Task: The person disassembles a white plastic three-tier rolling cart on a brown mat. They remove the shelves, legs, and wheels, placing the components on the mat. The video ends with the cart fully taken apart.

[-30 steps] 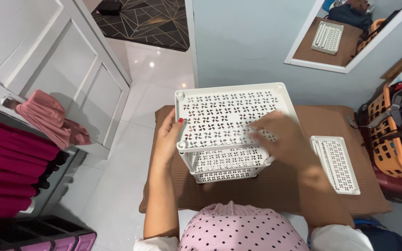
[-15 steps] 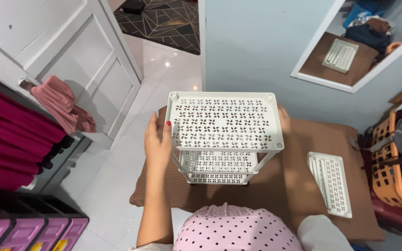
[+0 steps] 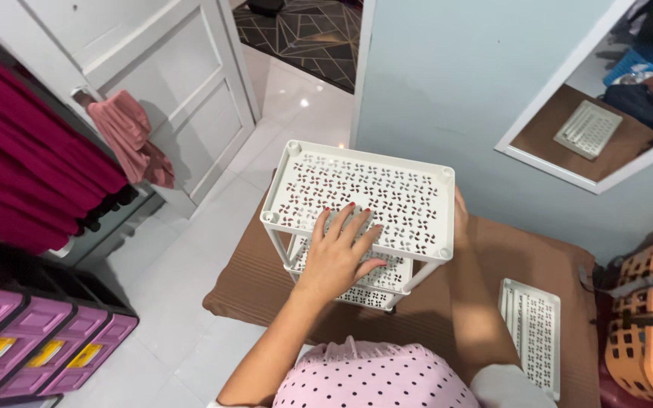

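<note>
In a small room with a white tiled floor (image 3: 190,332), a white 3-tier perforated rack (image 3: 387,189) is standing on a brown mat (image 3: 251,287), the left hand (image 3: 338,253) lying flat and unclenched on its top shelf, the right hand (image 3: 460,219) touching the far edge, its grip hidden, so uneven pressing is likely risking a tilt.

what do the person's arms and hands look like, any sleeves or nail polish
Both forearms are bare. The left hand has red-painted nails, seen at the tips of its fingers; no ring or watch shows. The right hand is mostly hidden behind the white shelf rack, so its nails cannot be seen. A white sleeve edge shows at the right upper arm, beside a pink black-dotted garment.
</note>
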